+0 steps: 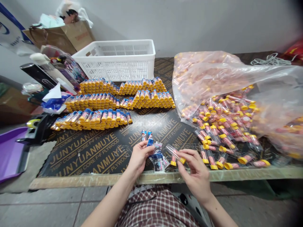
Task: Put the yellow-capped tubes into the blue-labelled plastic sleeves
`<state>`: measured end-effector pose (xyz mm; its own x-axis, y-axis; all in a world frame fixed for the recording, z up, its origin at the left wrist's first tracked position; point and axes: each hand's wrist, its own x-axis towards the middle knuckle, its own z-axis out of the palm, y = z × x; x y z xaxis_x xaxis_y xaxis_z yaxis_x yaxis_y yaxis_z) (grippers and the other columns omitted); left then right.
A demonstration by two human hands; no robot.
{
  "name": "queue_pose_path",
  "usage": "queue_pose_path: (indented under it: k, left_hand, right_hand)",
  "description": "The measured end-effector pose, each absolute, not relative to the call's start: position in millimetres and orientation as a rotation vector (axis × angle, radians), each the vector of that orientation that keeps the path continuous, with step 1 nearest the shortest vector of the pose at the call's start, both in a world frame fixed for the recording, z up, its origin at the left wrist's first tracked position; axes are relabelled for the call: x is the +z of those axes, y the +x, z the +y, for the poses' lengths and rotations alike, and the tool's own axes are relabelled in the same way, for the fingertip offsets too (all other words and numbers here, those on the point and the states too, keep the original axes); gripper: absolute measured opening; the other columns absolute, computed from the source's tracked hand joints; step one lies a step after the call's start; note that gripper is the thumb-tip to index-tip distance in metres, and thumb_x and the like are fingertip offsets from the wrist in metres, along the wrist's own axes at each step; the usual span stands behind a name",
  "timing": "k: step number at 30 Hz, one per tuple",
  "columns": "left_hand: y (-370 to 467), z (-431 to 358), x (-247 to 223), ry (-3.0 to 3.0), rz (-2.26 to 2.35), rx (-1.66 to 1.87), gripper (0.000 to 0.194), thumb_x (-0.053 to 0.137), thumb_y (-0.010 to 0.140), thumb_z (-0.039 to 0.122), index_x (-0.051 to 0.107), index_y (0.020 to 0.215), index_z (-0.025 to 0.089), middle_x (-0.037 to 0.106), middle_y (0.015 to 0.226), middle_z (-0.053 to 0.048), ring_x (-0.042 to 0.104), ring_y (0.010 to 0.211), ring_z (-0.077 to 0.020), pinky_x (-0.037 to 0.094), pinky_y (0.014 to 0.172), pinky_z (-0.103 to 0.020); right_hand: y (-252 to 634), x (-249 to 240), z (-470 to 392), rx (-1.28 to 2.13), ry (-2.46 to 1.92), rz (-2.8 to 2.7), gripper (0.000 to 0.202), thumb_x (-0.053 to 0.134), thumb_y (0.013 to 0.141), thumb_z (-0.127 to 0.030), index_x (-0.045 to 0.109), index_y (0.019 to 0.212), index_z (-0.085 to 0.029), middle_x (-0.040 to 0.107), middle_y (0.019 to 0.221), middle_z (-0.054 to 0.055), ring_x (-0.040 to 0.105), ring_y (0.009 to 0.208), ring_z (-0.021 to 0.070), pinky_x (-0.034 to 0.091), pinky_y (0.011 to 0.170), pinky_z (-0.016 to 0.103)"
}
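My left hand (139, 157) pinches a small blue printed sleeve (150, 142) between thumb and forefinger. Just beyond it, two blue-wrapped tubes (144, 135) stand side by side. My right hand (195, 168) holds a clear plastic tube (172, 151) by its yellow-capped end, tilted with the clear end toward my left hand. Between the hands lies a small pile of flat printed sleeves (159, 161). Another tube with a yellow cap (173, 163) is partly behind the held one.
Rows of blue-wrapped tubes (99, 116) are stacked at the back left, before a white plastic basket (118, 64). To the right, loose yellow-capped tubes (224, 126) spill from a large clear bag (201, 72). A purple dustpan (13, 151) is at the far left.
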<state>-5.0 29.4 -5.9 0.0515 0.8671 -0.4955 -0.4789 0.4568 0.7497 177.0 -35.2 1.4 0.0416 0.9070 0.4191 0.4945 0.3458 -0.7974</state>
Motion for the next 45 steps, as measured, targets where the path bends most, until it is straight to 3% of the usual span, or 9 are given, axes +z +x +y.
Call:
queue_pose_path:
  k: [12, 17, 23, 26, 30, 36, 41, 45]
  left_hand:
    - [-3, 31, -7, 0.301, 1.111, 1.157, 0.036, 0.087, 0.045, 0.034, 0.07, 0.065, 0.01, 0.067, 0.061, -0.003, 0.058, 0.054, -0.0085, 0.049, 0.056, -0.02]
    - [0, 28, -4, 0.365, 1.124, 1.172, 0.034, 0.084, 0.052, 0.037, 0.068, 0.065, 0.009, 0.066, 0.063, -0.003, 0.058, 0.057, -0.0089, 0.049, 0.058, -0.02]
    - [4, 21, 5, 0.456, 0.991, 1.081, 0.04, 0.085, 0.053, 0.025, 0.066, 0.087, 0.014, 0.067, 0.07, 0.0, 0.061, 0.061, -0.0098, 0.05, 0.063, -0.023]
    - [6, 15, 6, 0.484, 0.957, 0.948, 0.043, 0.085, 0.052, 0.023, 0.066, 0.09, 0.014, 0.068, 0.07, -0.001, 0.061, 0.059, -0.0096, 0.048, 0.06, -0.022]
    - [9, 7, 8, 0.544, 0.929, 0.782, 0.034, 0.083, 0.057, 0.031, 0.07, 0.079, 0.009, 0.069, 0.071, -0.006, 0.061, 0.061, -0.0111, 0.048, 0.062, -0.023]
    - [11, 4, 9, 0.575, 0.898, 0.757, 0.032, 0.082, 0.058, 0.035, 0.071, 0.077, 0.011, 0.069, 0.068, -0.005, 0.061, 0.06, -0.0124, 0.046, 0.058, -0.022]
    - [15, 1, 9, 0.566, 0.902, 0.768, 0.035, 0.082, 0.058, 0.036, 0.071, 0.081, 0.011, 0.069, 0.069, -0.005, 0.062, 0.06, -0.013, 0.046, 0.058, -0.023]
    - [9, 8, 10, 0.589, 0.966, 0.792, 0.038, 0.082, 0.054, 0.04, 0.069, 0.075, 0.01, 0.067, 0.064, -0.005, 0.058, 0.054, -0.012, 0.044, 0.055, -0.023]
  right_hand:
    - [167, 3, -34, 0.26, -1.179, -1.718, 0.05, 0.056, 0.081, 0.0, 0.057, 0.124, -0.026, 0.06, 0.109, 0.007, 0.059, 0.101, 0.0181, 0.051, 0.087, 0.032]
    - [166, -1, -34, 0.403, -1.141, -1.777, 0.05, 0.052, 0.083, -0.003, 0.055, 0.127, -0.026, 0.058, 0.113, 0.008, 0.058, 0.103, 0.018, 0.051, 0.089, 0.031]
    - [168, -11, -31, 0.615, -1.107, -1.833, 0.05, 0.044, 0.085, -0.004, 0.053, 0.126, -0.03, 0.055, 0.109, 0.006, 0.059, 0.1, 0.0155, 0.052, 0.086, 0.028]
    - [169, -11, -27, 0.542, -1.15, -1.843, 0.063, 0.053, 0.077, -0.007, 0.043, 0.134, -0.029, 0.049, 0.119, 0.009, 0.053, 0.111, 0.0212, 0.049, 0.093, 0.037]
    - [173, -6, -21, 0.678, -1.09, -1.908, 0.08, 0.053, 0.066, -0.009, 0.028, 0.141, -0.025, 0.024, 0.148, 0.012, 0.032, 0.133, 0.0304, 0.04, 0.102, 0.05]
    - [175, -8, -19, 0.81, -0.974, -1.96, 0.084, 0.049, 0.06, -0.007, 0.028, 0.141, -0.022, 0.046, 0.136, 0.011, 0.048, 0.124, 0.0256, 0.043, 0.102, 0.044]
    - [172, -11, -22, 0.857, -0.971, -1.898, 0.085, 0.05, 0.061, -0.007, 0.027, 0.141, -0.023, 0.045, 0.137, 0.01, 0.048, 0.124, 0.0252, 0.043, 0.102, 0.042]
    - [174, -7, -19, 0.855, -1.008, -1.928, 0.082, 0.058, 0.068, -0.015, 0.024, 0.142, -0.023, 0.041, 0.14, 0.011, 0.046, 0.125, 0.0249, 0.043, 0.102, 0.042]
